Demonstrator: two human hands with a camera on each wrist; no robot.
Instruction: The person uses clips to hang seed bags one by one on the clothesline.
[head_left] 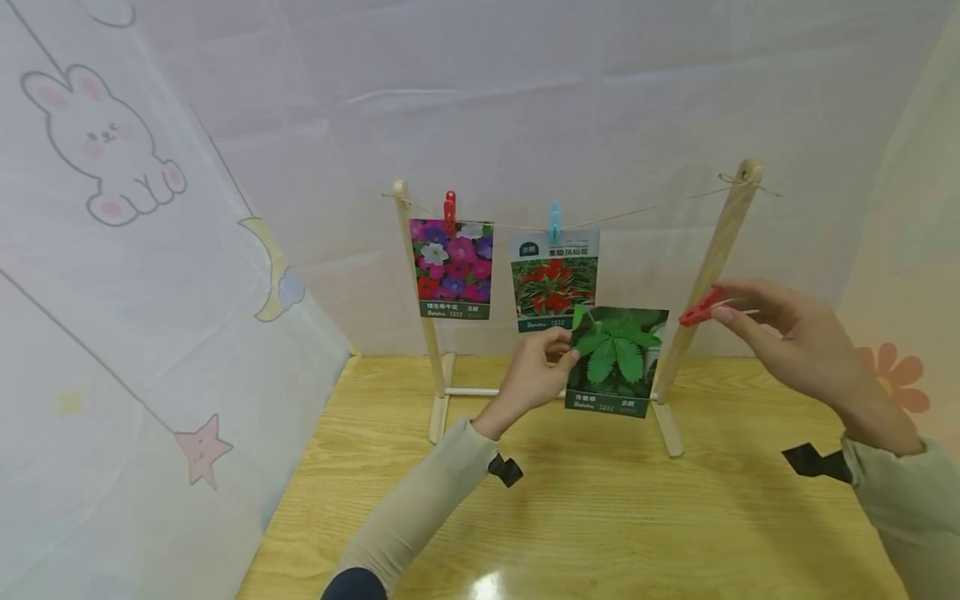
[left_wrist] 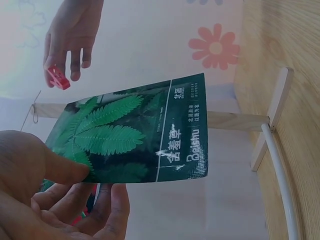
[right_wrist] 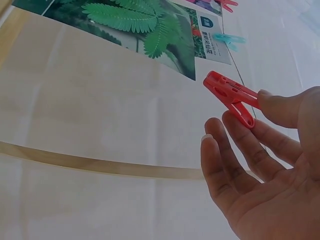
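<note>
My left hand [head_left: 536, 367] pinches the left edge of a green seed packet [head_left: 617, 358] with fern-like leaves, held upright below the string. In my right hand [head_left: 802, 342], a red clothespin [head_left: 699, 308] is pinched between thumb and forefinger, to the right of the packet and apart from it. The right wrist view shows the thumb on one arm of the red clothespin [right_wrist: 231, 97]. A petunia seed packet [head_left: 453, 271] hangs from the string by another red clothespin [head_left: 450, 212]. Beside it, a red-flower seed packet [head_left: 555, 283] hangs by a light blue clothespin [head_left: 555, 221], partly behind the green packet.
A thin string [head_left: 652, 204] runs between two wooden posts, the left post [head_left: 431, 333] and the right post [head_left: 716, 258]. A white rod [head_left: 472, 391] joins their feet on the wooden table [head_left: 585, 517]. Printed cloth [head_left: 225, 100] stands behind and at the sides.
</note>
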